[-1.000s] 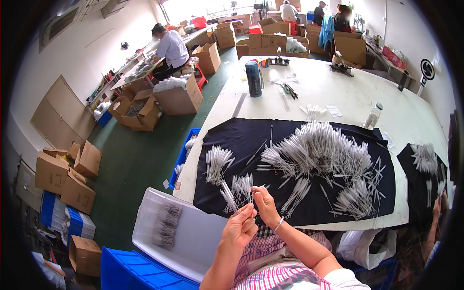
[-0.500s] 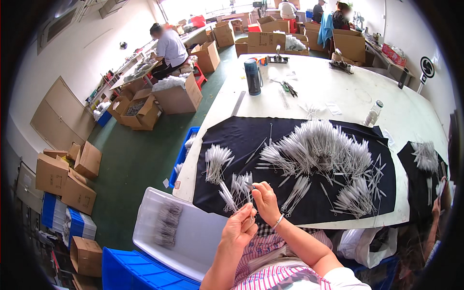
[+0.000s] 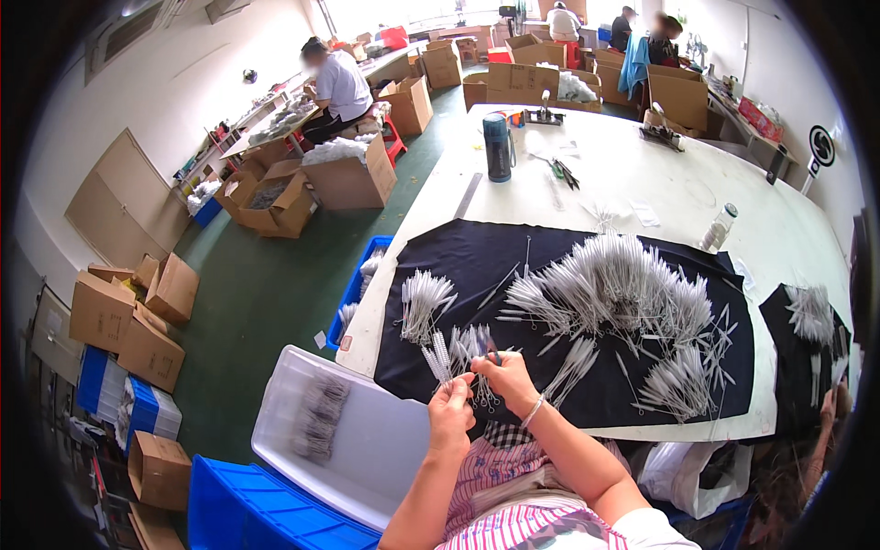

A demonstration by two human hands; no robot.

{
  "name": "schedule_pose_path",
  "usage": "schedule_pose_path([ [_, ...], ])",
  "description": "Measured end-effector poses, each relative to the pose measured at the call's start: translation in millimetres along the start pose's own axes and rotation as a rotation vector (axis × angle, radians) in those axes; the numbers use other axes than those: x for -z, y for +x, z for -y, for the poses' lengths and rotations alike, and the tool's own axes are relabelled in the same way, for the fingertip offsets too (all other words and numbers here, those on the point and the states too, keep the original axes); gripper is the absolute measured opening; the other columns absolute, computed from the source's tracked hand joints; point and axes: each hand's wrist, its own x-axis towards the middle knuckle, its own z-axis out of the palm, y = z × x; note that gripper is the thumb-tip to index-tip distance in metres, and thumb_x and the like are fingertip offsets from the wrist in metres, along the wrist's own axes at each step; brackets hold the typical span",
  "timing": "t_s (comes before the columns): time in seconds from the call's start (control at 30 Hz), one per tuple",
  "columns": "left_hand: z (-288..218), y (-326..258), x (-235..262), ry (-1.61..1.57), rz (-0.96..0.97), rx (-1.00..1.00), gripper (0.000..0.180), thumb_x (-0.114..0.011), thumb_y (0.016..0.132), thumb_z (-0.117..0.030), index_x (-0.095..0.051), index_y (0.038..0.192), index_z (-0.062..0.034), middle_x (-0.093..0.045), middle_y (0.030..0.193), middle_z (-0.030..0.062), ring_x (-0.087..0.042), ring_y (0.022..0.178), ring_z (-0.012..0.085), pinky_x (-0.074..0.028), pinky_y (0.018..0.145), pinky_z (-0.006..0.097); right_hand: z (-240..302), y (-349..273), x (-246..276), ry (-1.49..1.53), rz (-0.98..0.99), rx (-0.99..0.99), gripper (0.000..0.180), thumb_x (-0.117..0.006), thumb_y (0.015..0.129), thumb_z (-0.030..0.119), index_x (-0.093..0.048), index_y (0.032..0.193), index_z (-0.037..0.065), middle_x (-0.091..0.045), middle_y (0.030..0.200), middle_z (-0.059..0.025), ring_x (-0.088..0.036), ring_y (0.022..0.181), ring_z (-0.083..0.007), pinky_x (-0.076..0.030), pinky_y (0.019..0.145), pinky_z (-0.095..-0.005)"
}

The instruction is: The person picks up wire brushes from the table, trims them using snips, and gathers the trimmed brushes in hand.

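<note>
My left hand (image 3: pixel 451 417) is closed around the wire ends of a few white-bristled small wire brushes (image 3: pixel 438 357), which point up and away. Close by its fingertips, my right hand (image 3: pixel 510 379) is closed on a small dark hand tool (image 3: pixel 492 351); blur hides its exact kind. Just beyond both hands lies a small bunch of the same brushes (image 3: pixel 466 341) on a dark cloth (image 3: pixel 449 252). Another bunch (image 3: pixel 425 301) sits at the cloth's left, and a large fanned heap (image 3: pixel 623 280) covers its middle and right. Smaller bunches (image 3: pixel 676 390) lie nearer me.
A white bin (image 3: pixel 376 440) holding brushes stands left of the table (image 3: pixel 568 215), beside a blue crate (image 3: pixel 257 509). On the table are a dark flask (image 3: pixel 498 148), pliers (image 3: pixel 566 174), a metal ruler (image 3: pixel 468 196) and a clear bottle (image 3: pixel 720 227). Co-workers sit farther off.
The whole view has shifted slightly. The brushes in my left hand stand more upright and spread apart. My right hand stays close to it, the dark tool tilted differently.
</note>
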Motion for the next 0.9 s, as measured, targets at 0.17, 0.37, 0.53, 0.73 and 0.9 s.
schedule_pose_path([
  [0.17,3.7,4.8,10.3,-0.012,0.15,0.046,0.018,-0.046,0.087,-0.018,-0.057,0.086,-0.0039,-0.048,0.065,-0.0013,-0.032,0.041,0.0032,-0.023,0.035,0.018,9.2,-4.7,-8.6,-0.321,-0.008,0.244,0.019,-0.063,0.075,0.018,-0.062,0.081,0.0,-0.053,0.059,0.0026,-0.046,0.052,-0.0021,-0.03,0.043,-0.0165],
  [0.37,7.7,3.7,10.7,-0.014,0.221,0.093,0.021,-0.044,0.089,-0.021,-0.057,0.088,-0.0042,-0.05,0.067,0.0002,-0.037,0.045,0.005,-0.025,0.037,0.018,18.6,-15.2,-11.4,0.115,0.238,0.011,0.011,-0.063,0.075,0.014,-0.06,0.072,0.003,-0.056,0.06,0.0004,-0.046,0.048,-0.0037,-0.035,0.043,-0.0177],
  [0.53,2.4,-0.3,7.6,-0.005,0.099,0.091,0.02,-0.041,0.089,-0.019,-0.055,0.092,-0.0046,-0.051,0.068,0.0,-0.043,0.05,0.0059,-0.028,0.038,0.018,20.9,-11.2,-1.9,0.105,0.127,0.056,0.011,-0.062,0.075,0.014,-0.06,0.068,0.005,-0.05,0.053,0.0043,-0.035,0.042,-0.0012,-0.024,0.039,-0.0173],
  [0.73,3.5,4.7,18.2,-0.05,0.13,0.058,0.019,-0.042,0.089,-0.016,-0.053,0.099,-0.0044,-0.052,0.066,-0.0011,-0.045,0.051,0.0057,-0.031,0.039,0.018,17.4,-8.2,-1.9,0.195,0.165,-0.029,0.011,-0.063,0.074,0.014,-0.061,0.069,0.005,-0.041,0.049,0.0077,-0.029,0.04,-0.0008,-0.021,0.038,-0.0186],
  [0.9,1.7,6.6,18.9,-0.046,0.2,-0.04,0.014,-0.049,0.086,-0.013,-0.056,0.093,-0.0031,-0.052,0.061,-0.0015,-0.044,0.048,0.0048,-0.03,0.039,0.018,13.9,6.1,3.9,-0.17,0.046,-0.005,0.014,-0.064,0.074,0.018,-0.062,0.071,0.004,-0.046,0.052,0.0058,-0.035,0.043,-0.0006,-0.026,0.04,-0.0174],
])
